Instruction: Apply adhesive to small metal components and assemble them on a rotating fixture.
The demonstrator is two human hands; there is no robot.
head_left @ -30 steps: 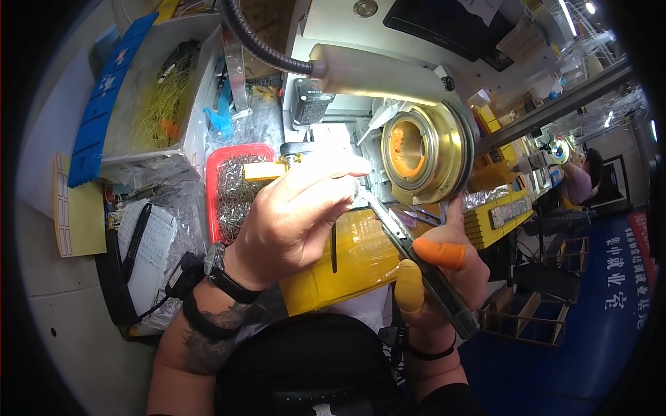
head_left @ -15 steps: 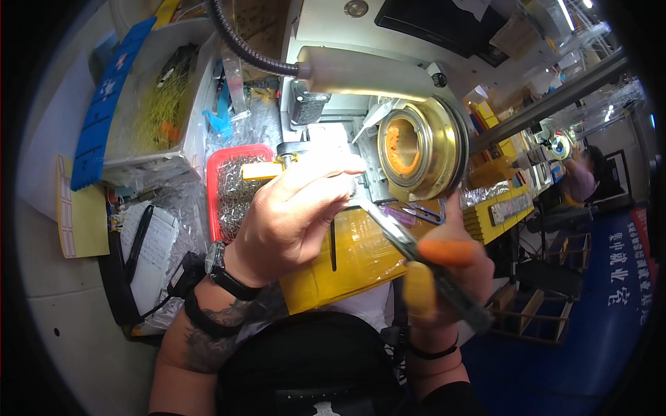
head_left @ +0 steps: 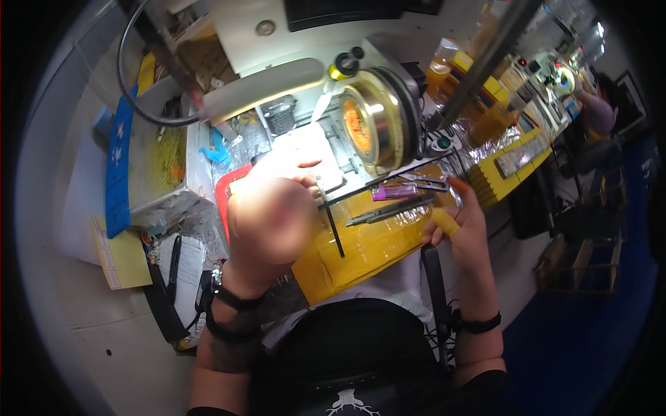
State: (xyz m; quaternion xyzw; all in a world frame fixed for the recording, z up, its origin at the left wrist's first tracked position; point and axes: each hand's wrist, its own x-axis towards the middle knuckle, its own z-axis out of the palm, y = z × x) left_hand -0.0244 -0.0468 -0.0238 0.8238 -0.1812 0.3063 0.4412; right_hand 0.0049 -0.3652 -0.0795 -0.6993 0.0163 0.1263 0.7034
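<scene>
My left hand [head_left: 272,218] is bent over the brightly lit work spot, its thumb and fingertips pinched together. Whatever lies between them is too small and glare-washed to make out. A white pad [head_left: 326,166] is just beyond its fingertips. My right hand [head_left: 466,232] hovers at the right edge of a yellow, plastic-wrapped package [head_left: 347,267], fingers apart and holding nothing. Orange and yellow covers sit on two of its fingers. Left of it on the package lie dark grey tweezers [head_left: 388,210], a purple lighter [head_left: 393,192] and a silver pointed tool [head_left: 424,182]. A thin black rod [head_left: 333,229] lies beside my left hand.
A large brass-coloured spool [head_left: 381,125] with an orange core stands behind the package. A lamp [head_left: 267,87] hangs overhead. At left are a red tray [head_left: 223,191], partly hidden, a white bin [head_left: 198,163] and a notepad [head_left: 189,277]. A person [head_left: 598,111] sits far right.
My right hand has let go of the tweezers, which now lie on the package, and has opened at the right. My left hand stays pinched. The whole view has shifted.
</scene>
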